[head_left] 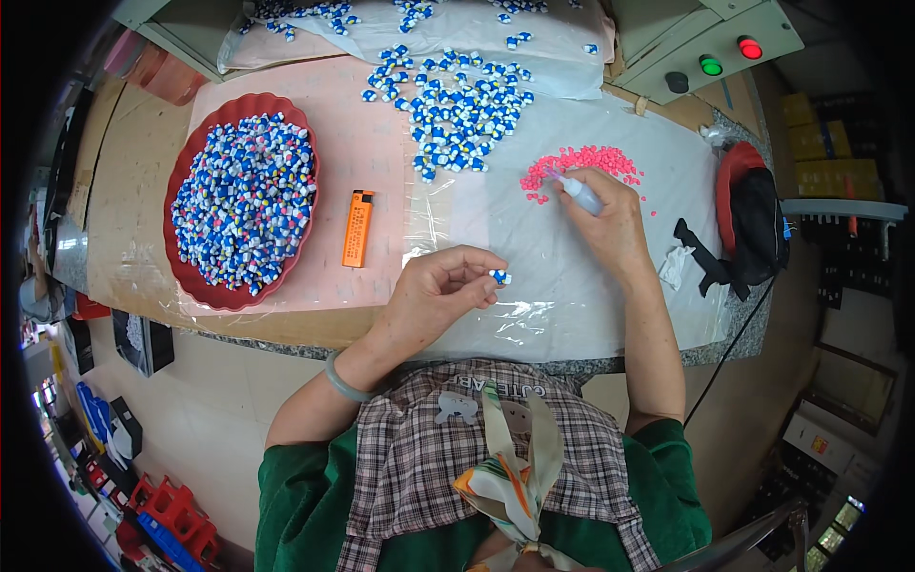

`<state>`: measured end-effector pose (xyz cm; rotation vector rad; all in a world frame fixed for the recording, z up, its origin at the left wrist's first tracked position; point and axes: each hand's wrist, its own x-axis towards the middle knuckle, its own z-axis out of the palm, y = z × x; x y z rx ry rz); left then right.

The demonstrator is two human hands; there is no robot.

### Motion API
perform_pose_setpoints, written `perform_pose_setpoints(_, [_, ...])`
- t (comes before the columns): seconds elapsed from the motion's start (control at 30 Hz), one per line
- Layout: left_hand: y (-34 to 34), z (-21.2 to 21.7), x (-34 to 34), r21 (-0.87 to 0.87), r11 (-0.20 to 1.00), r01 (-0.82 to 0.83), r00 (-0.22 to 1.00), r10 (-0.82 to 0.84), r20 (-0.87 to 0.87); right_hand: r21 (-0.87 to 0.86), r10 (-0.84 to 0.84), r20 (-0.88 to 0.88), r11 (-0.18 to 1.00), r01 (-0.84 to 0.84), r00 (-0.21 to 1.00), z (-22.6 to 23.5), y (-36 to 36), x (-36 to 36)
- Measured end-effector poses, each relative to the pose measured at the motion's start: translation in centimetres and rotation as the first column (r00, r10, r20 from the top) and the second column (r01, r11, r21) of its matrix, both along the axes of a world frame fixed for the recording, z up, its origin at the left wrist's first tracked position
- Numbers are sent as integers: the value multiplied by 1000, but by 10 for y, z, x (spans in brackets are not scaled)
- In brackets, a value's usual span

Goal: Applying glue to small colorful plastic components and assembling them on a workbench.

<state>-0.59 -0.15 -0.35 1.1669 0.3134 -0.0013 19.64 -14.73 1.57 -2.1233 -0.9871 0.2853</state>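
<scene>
Between the thumb and fingertips of my left hand (440, 291) is a small blue-and-white bead-like piece (499, 276). My right hand (610, 221) grips a small translucent squeeze bottle (581, 194), whose purplish tip points at a pile of tiny pink pieces (599, 160) on the white sheet (562, 248). Beyond my hands, many loose blue-and-white pieces (457, 124) lie spread out. A red scalloped tray (175, 238) at the left is heaped with similar pieces that show pink and yellow bits.
An orange lighter (357, 229) lies on the pink sheet between tray and left hand. At the right are a crumpled tissue (675, 267), a black strap (703, 255) and a black pouch (760, 224). A machine panel (715, 52) with red and green lights stands behind.
</scene>
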Motion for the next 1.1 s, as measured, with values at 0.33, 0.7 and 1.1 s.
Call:
perform_pose_setpoints(0.33, [1,1,-1,11,1000,19,1000,-19,-18,-67,21,181,998,-9,983,-4,5,-10])
perform_pose_setpoints(0.7, [3,1,-2,38,999,-27,1000,27,1,-146,74,88,987,-61,993,4,7,-11])
perform_pose_setpoints(1.1, [-2,2,1,161,984,-81,997,80,13,217,173,-683,976,-29,710,18,-6,-58])
